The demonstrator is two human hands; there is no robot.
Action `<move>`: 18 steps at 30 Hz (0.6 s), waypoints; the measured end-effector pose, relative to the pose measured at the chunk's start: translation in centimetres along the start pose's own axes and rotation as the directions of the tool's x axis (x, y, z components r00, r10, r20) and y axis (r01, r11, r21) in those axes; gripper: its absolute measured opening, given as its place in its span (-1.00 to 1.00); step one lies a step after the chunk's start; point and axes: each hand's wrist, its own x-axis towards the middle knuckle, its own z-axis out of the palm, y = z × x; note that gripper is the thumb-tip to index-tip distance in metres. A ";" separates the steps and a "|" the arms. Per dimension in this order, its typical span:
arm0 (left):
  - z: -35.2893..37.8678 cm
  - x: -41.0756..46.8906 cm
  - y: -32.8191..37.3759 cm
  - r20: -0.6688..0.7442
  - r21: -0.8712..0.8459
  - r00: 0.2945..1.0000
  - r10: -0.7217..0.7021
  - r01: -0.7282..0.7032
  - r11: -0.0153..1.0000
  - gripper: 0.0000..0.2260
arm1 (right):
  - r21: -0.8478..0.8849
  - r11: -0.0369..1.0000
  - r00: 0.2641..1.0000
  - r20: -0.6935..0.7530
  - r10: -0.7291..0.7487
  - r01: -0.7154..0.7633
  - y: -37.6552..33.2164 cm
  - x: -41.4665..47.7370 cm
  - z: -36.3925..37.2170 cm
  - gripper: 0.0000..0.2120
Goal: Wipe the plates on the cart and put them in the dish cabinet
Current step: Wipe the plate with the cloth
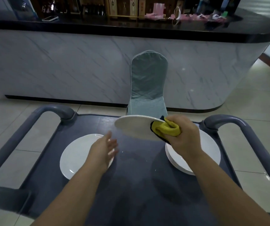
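Plate (pixel 135 128) is up in the air over the middle of the cart (pixel 131 185), tilted, pinched at its right rim by your right hand (pixel 183 136) through the yellow cloth (pixel 166 130). Your left hand (pixel 104 149) is open and empty, reaching toward it. I'd get that hand under the left rim first so it doesn't wobble, then rub. A single plate (pixel 75 157) lies on the left of the deck, a small stack (pixel 211 152) on the right under your wrist. Beyond the far edge: a covered chair (pixel 148 82), a marble-look counter (pixel 82 66), tiled floor (pixel 253 101). No cabinet in view.
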 end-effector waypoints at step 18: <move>-0.1 -2.9 1.8 0.253 -0.225 0.967 -0.016 0.075 0.971 -0.77 | 0.143 0.890 0.901 0.103 0.421 -0.433 0.9 1.1 2.2 -0.50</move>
